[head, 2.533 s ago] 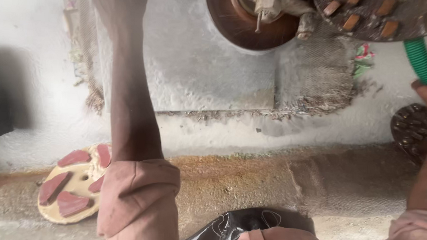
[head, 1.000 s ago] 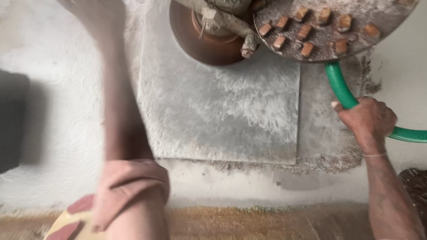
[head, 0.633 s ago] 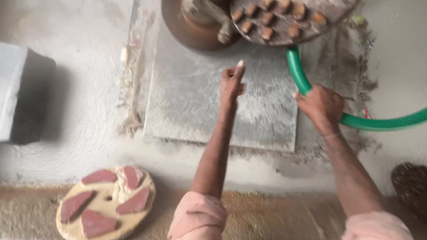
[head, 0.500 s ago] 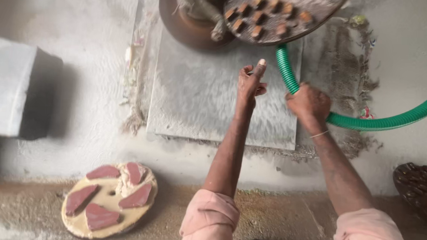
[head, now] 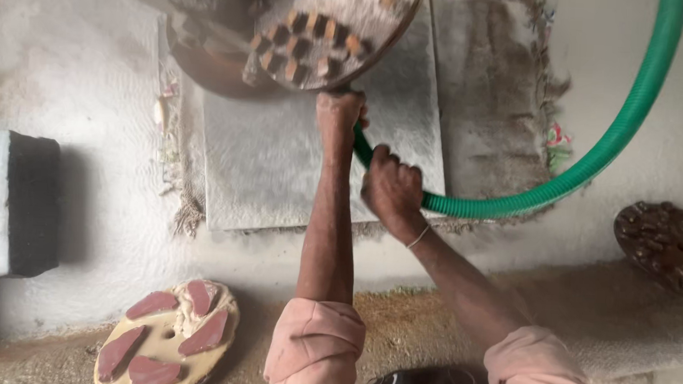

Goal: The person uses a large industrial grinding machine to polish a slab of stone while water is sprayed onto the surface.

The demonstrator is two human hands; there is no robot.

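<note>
hose: green hose [head: 588, 168] lies on slab, long axis runs right and up
R hand: right hand [head: 391, 190] fingers closed around hose end
L hand: left hand [head: 339, 115] touches disc [head: 333, 30] rim just above hose end, grip cannot tell

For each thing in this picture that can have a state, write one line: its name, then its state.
Left hand: raised to the rim of the tilted disc.
Right hand: closed around the hose.
Green hose: curved, held.
Studded disc: tilted up.
Stone slab: flat, dusty.
Pad disc: lying flat, pads up.
</note>
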